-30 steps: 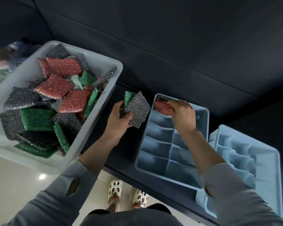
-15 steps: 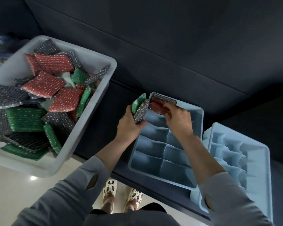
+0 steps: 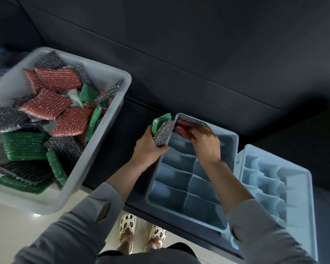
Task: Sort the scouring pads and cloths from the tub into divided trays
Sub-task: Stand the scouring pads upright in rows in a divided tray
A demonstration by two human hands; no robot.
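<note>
A white tub (image 3: pixel 111 128) at the left holds several red, green and grey scouring pads. A blue divided tray (image 3: pixel 179 208) lies in the middle. My left hand (image 3: pixel 149 147) grips a grey pad (image 3: pixel 163 133) and a green pad (image 3: pixel 159 121) at the tray's far left corner. My right hand (image 3: pixel 206 143) pinches a red pad (image 3: pixel 182 128) down in the tray's far left compartment, beside a grey pad (image 3: pixel 192 120) standing against the far wall.
A second blue divided tray (image 3: pixel 297 191) sits to the right, overlapping the first one's edge. Both trays rest on a dark ledge (image 3: pixel 122 149) in front of a dark wall. Pale floor and my white shoes (image 3: pixel 141 235) show below.
My left hand has carried its two pads rightward to the tray's corner. My right hand has pushed the red pad deeper into the far left compartment.
</note>
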